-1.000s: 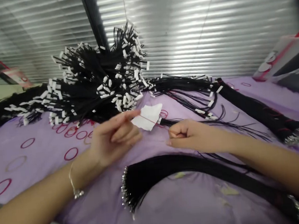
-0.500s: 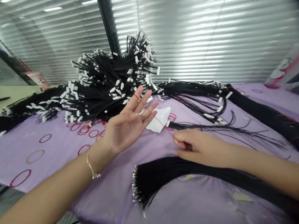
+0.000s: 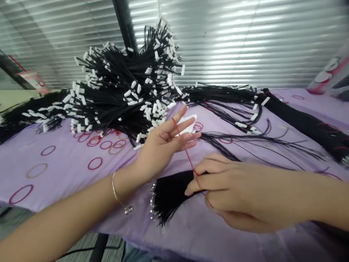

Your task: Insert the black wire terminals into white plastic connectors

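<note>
Right hand [image 3: 234, 191] grip pinched on red rubber band [image 3: 189, 156], looped over open left hand [image 3: 163, 142] fingers.

A heap of tagged cords [image 3: 122, 94] lay at the back of the table [image 3: 43, 167], behind both hands; a cord bundle [image 3: 170, 192] lay nearest, under the right hand [image 3: 238, 194].
</note>
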Demonstrator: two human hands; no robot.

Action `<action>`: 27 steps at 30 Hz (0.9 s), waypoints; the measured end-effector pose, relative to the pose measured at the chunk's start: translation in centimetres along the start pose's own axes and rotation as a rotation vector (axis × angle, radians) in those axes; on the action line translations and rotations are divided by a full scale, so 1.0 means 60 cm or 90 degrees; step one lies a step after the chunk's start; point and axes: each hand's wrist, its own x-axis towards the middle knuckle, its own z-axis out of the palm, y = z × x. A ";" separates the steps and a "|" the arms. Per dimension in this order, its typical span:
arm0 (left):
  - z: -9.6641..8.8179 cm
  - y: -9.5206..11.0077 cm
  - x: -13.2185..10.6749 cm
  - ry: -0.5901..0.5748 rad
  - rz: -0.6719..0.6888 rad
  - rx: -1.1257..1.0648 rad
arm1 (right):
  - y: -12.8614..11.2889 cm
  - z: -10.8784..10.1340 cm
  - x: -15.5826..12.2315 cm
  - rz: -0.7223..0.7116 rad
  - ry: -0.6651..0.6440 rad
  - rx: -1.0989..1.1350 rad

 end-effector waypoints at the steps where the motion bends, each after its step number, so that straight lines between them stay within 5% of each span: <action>1: 0.003 0.000 -0.002 0.013 -0.017 -0.002 | -0.004 0.000 0.000 -0.005 -0.004 -0.013; 8: 0.017 -0.003 -0.023 -0.036 -0.059 -0.039 | 0.004 0.002 0.001 -0.012 0.040 -0.038; 14: 0.013 -0.005 -0.025 -0.092 -0.099 -0.064 | 0.027 0.014 -0.001 -0.030 0.184 0.146; 21: 0.006 0.001 -0.026 -0.167 -0.111 0.043 | 0.028 0.021 -0.011 0.013 0.128 0.098; 24: 0.006 0.002 -0.025 -0.190 -0.083 0.079 | 0.020 0.022 -0.001 0.002 0.240 0.113; 27: 0.011 0.005 -0.026 -0.228 -0.079 0.019 | 0.004 0.017 0.013 0.087 0.374 0.086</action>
